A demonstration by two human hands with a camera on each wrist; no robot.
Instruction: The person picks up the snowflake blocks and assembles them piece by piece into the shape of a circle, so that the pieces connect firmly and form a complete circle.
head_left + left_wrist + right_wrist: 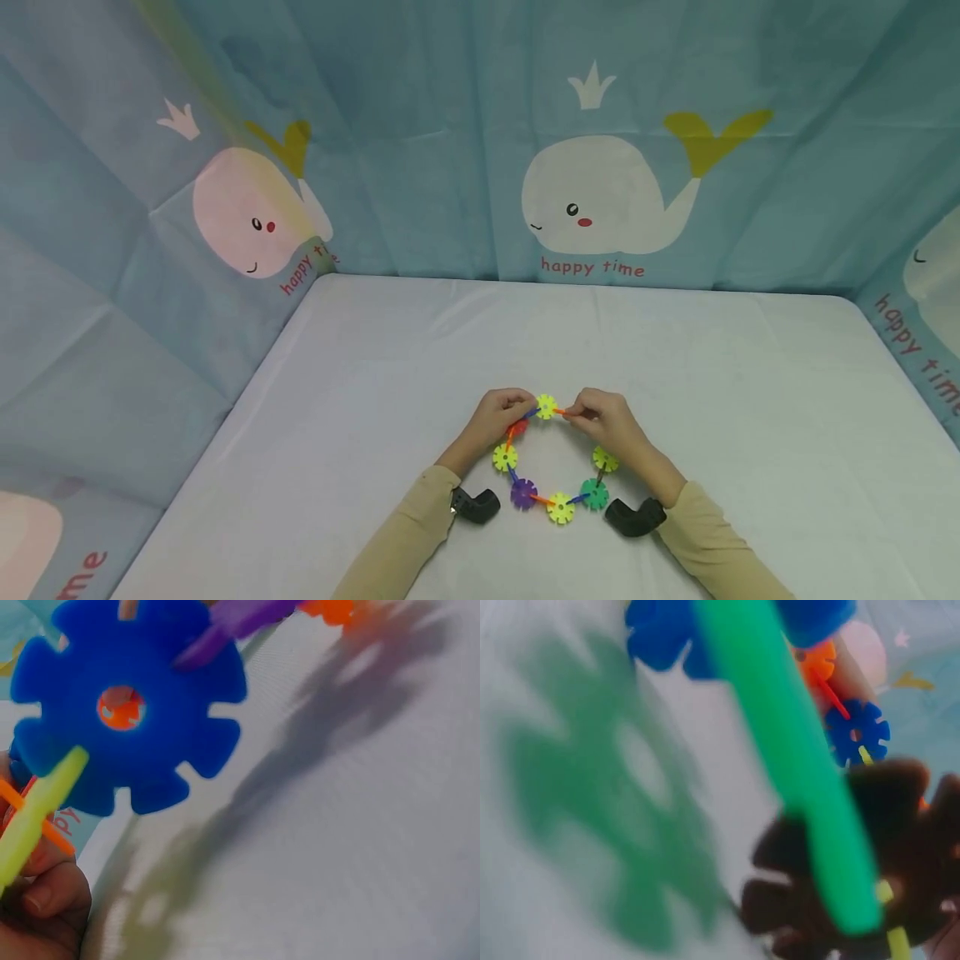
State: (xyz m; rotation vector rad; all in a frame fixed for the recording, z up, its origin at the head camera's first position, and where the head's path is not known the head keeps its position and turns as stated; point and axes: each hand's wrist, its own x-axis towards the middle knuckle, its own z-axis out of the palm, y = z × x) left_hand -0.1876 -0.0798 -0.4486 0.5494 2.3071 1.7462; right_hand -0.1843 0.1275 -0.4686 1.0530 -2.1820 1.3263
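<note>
A loop-shaped chain of slotted plastic discs lies between both hands in the head view. My left hand (498, 415) pinches the chain by an edge-on blue disc beside the top yellow disc (546, 407). From the other side, my right hand (609, 418) pinches an orange disc joined to that yellow one. Lower down come a red disc, more yellow ones, a purple disc (523, 494) and a green disc (595, 494). A blue disc (169, 720) fills the left wrist view; a brown disc (900, 825) stands close in the right one. The right hand hides whatever lies behind its fingers.
The white table (405, 358) spreads around the chain. Black wrist-worn devices, the left one (476, 506) and the right one (635, 517), sit beside the chain's lower part. A blue curtain (420, 192) with printed whales borders the table's back and sides.
</note>
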